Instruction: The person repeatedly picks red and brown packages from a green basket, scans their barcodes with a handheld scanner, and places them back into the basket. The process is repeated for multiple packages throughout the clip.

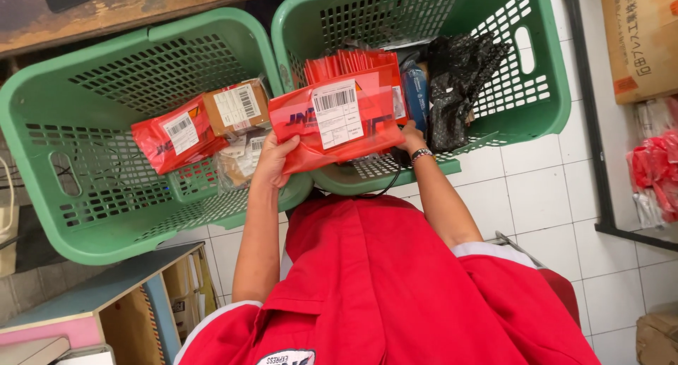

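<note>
Left hand [274,161] pinches the lower-left edge of a red mailer pouch [339,118], fingers closed on it; right hand [411,135] grips the opposite edge, mostly hidden behind it. The pouch hangs over the near rim of the right green basket [544,118], white label facing up. Judgement — a two-edge hold keeps the film taut and the label flat. Left green basket [42,195] holds a red packet [176,135] and a brown box [236,107] — just beside.

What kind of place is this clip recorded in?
Most likely a parcel sorting room at a courier depot. Both hands hold a red labelled mailer over green baskets of parcels, with a cardboard carton on the tiled floor.
</note>
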